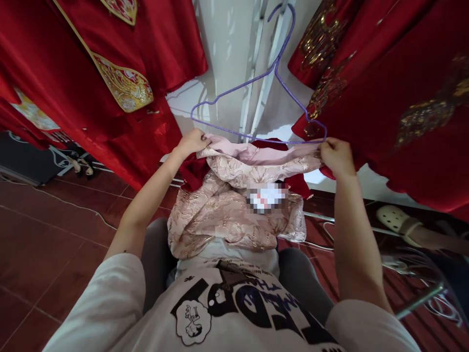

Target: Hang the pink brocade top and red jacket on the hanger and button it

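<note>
A pink brocade garment [230, 210] with a shiny floral pattern lies across my lap, its pale pink lining [252, 152] showing along the raised far edge. My left hand [193, 142] is closed on the left end of that edge, and my right hand [337, 155] pinches the right end. Just beyond the edge stands a purple hanger [238, 88], hook upward. Its right corner meets the cloth at my right fingers; whether they grip the hanger too, I cannot tell. A blurred white patch [267, 197] sits on the garment.
Red embroidered garments hang at left [176, 44] and right [373, 98], close to both hands. Behind the hanger is a pale wall [223, 44]. A cable [73, 203] crosses the tiled floor [44, 254]. Another person's foot in a cream clog [394, 218] is at right.
</note>
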{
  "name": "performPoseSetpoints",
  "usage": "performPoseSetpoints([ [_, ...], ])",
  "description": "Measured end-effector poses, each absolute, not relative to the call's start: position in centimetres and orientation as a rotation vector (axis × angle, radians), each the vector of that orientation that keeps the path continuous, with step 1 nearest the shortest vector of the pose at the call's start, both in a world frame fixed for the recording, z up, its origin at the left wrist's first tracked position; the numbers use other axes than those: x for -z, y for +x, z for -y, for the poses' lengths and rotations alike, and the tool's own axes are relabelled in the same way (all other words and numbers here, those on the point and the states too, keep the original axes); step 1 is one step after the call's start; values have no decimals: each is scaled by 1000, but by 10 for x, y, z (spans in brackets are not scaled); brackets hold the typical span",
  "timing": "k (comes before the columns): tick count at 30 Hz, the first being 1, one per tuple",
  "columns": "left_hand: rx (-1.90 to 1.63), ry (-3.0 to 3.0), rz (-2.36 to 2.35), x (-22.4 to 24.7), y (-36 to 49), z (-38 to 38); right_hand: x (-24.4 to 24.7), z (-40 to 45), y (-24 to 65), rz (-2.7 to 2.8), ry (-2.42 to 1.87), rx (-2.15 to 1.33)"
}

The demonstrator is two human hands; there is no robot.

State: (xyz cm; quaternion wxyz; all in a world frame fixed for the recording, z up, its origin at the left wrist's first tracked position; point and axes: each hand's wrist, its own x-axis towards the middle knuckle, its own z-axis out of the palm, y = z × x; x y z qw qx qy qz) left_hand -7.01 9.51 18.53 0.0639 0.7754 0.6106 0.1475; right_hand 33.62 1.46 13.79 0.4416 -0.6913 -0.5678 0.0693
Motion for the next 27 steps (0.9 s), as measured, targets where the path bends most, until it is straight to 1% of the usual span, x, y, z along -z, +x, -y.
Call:
performPoseSetpoints([
  [2,-352,2576,-1706,-191,-57,-77,-134,-15,334,1309,-1678,-236],
  [5,-251,2881,-1199,-204,-28,-50,-137,-13,327,1147,-1590,-335],
  [7,-396,3017,-911,-211,-6,-38,-140,-9,322,1101,-1571,-384],
  [10,-651,3154,-727,-211,25,-38,-141,1,319,1093,-1578,-457],
  [12,-719,3176,-713,-200,39,-49,-140,10,318,1098,-1589,-533],
  [15,-675,3103,-858,-170,48,-71,-140,23,317,1034,-1566,-633],
  [19,-749,3107,-1058,-134,48,-76,-145,30,315,963,-1459,-623],
  [22,-851,3089,-1139,-127,48,-59,-146,28,314,962,-1407,-513],
  [27,-890,3105,-1135,-136,37,-36,-139,15,315,897,-1466,-373],
])
